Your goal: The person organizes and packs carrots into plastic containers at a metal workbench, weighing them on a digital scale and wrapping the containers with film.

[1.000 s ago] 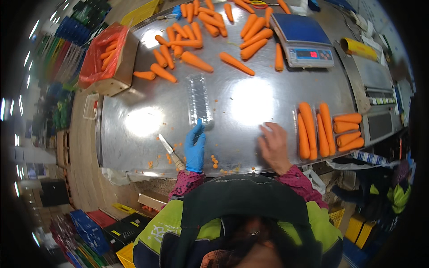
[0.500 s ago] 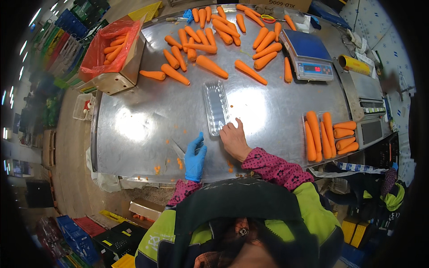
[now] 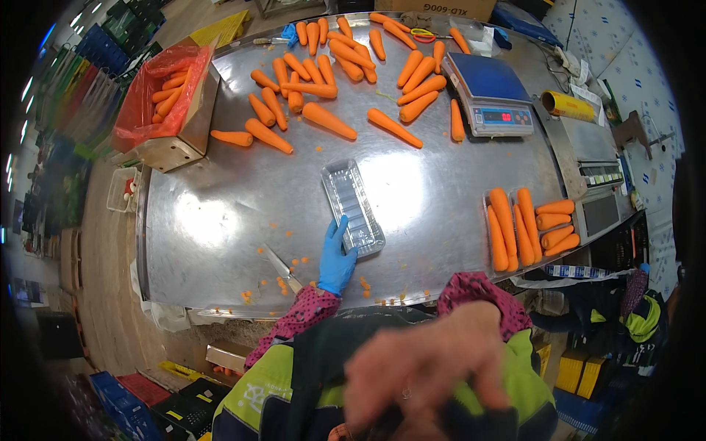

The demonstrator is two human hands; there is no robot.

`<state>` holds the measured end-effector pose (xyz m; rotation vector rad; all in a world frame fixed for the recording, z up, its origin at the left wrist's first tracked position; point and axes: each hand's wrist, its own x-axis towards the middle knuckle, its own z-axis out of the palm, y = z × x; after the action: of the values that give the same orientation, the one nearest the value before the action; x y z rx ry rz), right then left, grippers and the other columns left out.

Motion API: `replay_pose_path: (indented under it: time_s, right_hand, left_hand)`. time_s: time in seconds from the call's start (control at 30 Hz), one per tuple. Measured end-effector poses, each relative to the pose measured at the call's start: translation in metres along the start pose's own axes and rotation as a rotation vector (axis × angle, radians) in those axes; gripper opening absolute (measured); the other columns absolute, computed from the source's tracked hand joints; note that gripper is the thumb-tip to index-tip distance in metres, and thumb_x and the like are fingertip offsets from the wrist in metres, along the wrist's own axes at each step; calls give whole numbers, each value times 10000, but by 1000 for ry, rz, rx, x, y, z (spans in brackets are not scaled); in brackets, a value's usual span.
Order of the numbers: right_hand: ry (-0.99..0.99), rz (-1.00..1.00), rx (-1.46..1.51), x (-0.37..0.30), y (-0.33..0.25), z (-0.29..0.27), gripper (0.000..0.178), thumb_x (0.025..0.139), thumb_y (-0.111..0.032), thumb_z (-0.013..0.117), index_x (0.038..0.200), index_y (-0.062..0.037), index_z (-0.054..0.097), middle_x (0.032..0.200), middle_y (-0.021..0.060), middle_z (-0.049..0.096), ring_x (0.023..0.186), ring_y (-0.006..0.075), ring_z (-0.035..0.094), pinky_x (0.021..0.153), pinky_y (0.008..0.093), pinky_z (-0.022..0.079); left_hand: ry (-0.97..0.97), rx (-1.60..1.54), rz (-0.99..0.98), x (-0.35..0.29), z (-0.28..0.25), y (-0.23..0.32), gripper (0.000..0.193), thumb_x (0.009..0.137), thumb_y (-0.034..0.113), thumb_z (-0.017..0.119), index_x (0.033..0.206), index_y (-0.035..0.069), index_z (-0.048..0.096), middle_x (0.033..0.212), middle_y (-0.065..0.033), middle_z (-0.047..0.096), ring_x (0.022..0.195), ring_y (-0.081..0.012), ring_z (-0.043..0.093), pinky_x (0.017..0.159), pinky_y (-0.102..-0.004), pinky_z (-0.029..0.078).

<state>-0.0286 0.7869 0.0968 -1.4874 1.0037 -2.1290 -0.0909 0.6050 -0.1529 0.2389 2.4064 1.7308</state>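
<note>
A clear plastic tray (image 3: 351,200), with nothing in it, lies on the steel table in front of me. My left hand (image 3: 337,259), in a blue glove, grips its near left corner, fingers along the edge. My right hand (image 3: 434,360) is bare and raised close to my chest, off the table. Motion blurs its fingers. Left of the gloved hand rests a knife (image 3: 282,270) among small orange scraps. Loose carrots (image 3: 329,120) spread over the far half of the table. At the right, packed carrots (image 3: 507,228) lie in clear trays.
A scale with a blue platform (image 3: 487,81) stands far right, near a yellow roll (image 3: 570,106) and a wrapping machine (image 3: 599,162). At the far left, a cardboard box (image 3: 176,147) lined with red plastic holds carrots. Scissors (image 3: 423,34) lie at the back edge.
The tray has come nearer to me. My left hand has moved onto its near corner. My right hand has left the tray and drawn back toward my chest.
</note>
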Motion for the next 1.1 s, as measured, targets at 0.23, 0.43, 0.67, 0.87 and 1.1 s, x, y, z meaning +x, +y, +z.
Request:
replay_pose_path:
  time_s: [0.23,0.43,0.67,0.87,1.1]
  right_hand:
    - [-106,-185,-98,-35,-10,-35,386,992,-309,606,1204,11,643,1363,252,520,1249,423,510,1061,532,389]
    - [100,657,-1515,-133,108,-64,235,835,-90,659,1055,-5,661,1125,118,599,1105,279,562,1066,528,346]
    - [114,619,-1662,-177,151,-73,100,722,-55,626,818,-76,604,856,51,532,893,239,555,1073,583,310]
    - [158,655,-1717,-170,146,-76,90,718,-62,640,782,-93,585,796,48,537,845,240,573,1054,571,334]
    - [47,766,-1655,-164,135,-77,76,757,-64,650,790,-94,589,797,50,541,864,233,584,1031,554,376]
  left_hand:
    - [27,-234,-86,-14,24,10,794,797,-152,550,1534,23,312,1527,-196,372,1374,-297,440,1121,-372,402]
    - [50,-395,-155,-30,37,6,832,871,-83,572,1593,109,207,1156,-123,620,949,-142,623,822,-280,539]
    - [46,-235,-221,-35,25,20,844,877,-6,602,1603,188,218,829,-63,629,679,-84,541,664,-254,509]
    - [-145,-127,-165,-10,-14,13,800,878,32,632,1580,213,294,1190,-169,649,889,-153,626,852,-300,538]
    - [-155,74,-76,67,-76,-6,636,918,84,602,1521,174,423,1344,-154,579,1040,-236,616,936,-339,508]
